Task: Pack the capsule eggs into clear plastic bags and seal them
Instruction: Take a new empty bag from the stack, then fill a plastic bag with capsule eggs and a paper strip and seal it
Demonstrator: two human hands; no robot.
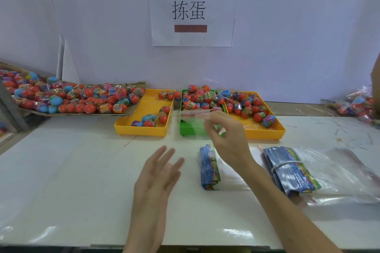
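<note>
A white counter (82, 170) runs up to a pale wall, where a paper sign (193, 11) with two printed characters is stuck above the work. Along the back of the counter sit three perforated trays side by side: a yellow tray (144, 129) on the left with a few capsule eggs (202, 96) scattered in it, a green tray (186, 129) in the middle heaped with them, and a second yellow tray (265, 132) on the right, about half full. Further left, a flat cardboard box (86, 113) holds a big pile of the same red, blue and pink eggs. At the far right edge, some filled bags (357, 102) lie in a heap.

Nearer the person, a stack of printed cards (208, 167) lies on the counter, with a second banded bundle (287, 170) to its right resting on loose clear plastic.

The right hand (228, 141) is raised in front of the green tray, its fingers (211, 131) pinching a clear plastic bag (194, 120); the bag is blurred, so its contents are hard to tell, though it looks empty. The left hand (158, 172) hovers above the counter, fingers spread and straight, holding nothing.
</note>
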